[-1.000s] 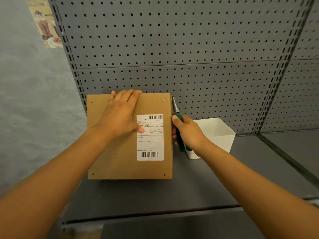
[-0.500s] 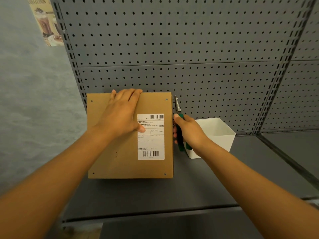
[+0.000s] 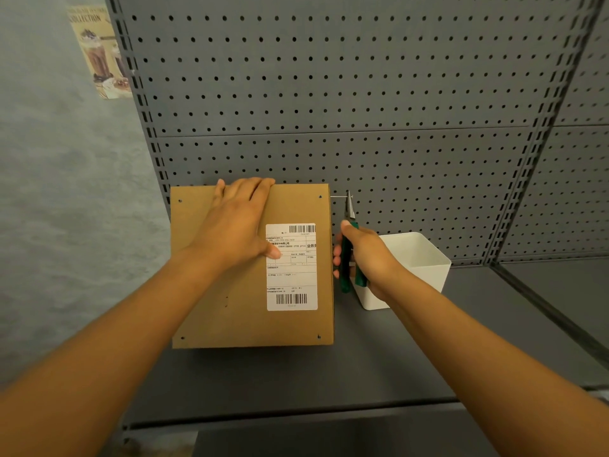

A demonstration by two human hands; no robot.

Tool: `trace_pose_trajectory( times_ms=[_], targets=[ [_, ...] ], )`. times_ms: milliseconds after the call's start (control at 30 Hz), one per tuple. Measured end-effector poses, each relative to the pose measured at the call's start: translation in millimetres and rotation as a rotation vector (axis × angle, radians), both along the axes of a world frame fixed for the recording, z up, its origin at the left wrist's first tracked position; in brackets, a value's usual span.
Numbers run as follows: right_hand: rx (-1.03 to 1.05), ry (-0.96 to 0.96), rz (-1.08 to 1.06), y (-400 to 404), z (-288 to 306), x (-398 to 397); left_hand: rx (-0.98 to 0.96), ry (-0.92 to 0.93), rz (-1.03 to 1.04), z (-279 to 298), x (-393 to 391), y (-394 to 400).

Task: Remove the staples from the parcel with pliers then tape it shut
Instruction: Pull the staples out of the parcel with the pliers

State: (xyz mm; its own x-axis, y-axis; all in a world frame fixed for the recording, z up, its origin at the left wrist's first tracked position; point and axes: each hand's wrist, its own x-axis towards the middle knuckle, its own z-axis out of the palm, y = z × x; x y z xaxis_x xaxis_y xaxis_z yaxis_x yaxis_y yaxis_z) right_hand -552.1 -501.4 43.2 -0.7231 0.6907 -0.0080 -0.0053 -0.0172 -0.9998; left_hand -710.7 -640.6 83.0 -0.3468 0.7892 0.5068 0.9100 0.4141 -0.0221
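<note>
A brown cardboard parcel [image 3: 230,308] with a white shipping label [image 3: 291,275] lies flat on the grey shelf [image 3: 379,364]. My left hand [image 3: 237,225] presses flat on its top, fingers reaching the far edge. My right hand [image 3: 365,255] grips green-handled pliers [image 3: 346,258] just right of the parcel. The metal jaws point away from me and pinch a thin staple [image 3: 337,196] drawn out sideways from the parcel's far right corner. Small dark holes mark the parcel's corners.
A white plastic bin [image 3: 418,258] stands on the shelf right behind my right hand. A grey pegboard wall [image 3: 329,94] rises behind the parcel. A poster [image 3: 99,54] hangs on the blue wall at upper left.
The pliers' jaws have moved right, away from the parcel's far right corner, pulling the staple out. My left hand stays pressed on the parcel.
</note>
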Motion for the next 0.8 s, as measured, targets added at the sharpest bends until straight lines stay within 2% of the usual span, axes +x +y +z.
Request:
trace_pose_trajectory(
  times_ms=[167, 400, 533, 667, 800],
  targets=[
    [-0.066, -0.033, -0.077, 7.8, 1.5, 3.0, -0.015, -0.003, 0.001, -0.4, -1.5, 0.2],
    [0.19, -0.418, -0.273, 49.9, -5.4, 29.6, -0.042, -0.019, 0.006, 1.7, -4.8, 6.2],
    [0.459, -0.693, -0.301, 65.6, -16.4, 42.1, -0.051, -0.041, -0.01, 2.1, -10.3, 9.5],
    [0.622, -0.82, -0.308, 72.2, -23.5, 45.8, -0.069, -0.054, -0.006, 2.7, -15.4, 13.3],
    [0.642, -0.865, -0.317, 77.2, -28.0, 48.7, -0.075, -0.055, 0.005, 1.8, -18.8, 15.6]
  ],
)
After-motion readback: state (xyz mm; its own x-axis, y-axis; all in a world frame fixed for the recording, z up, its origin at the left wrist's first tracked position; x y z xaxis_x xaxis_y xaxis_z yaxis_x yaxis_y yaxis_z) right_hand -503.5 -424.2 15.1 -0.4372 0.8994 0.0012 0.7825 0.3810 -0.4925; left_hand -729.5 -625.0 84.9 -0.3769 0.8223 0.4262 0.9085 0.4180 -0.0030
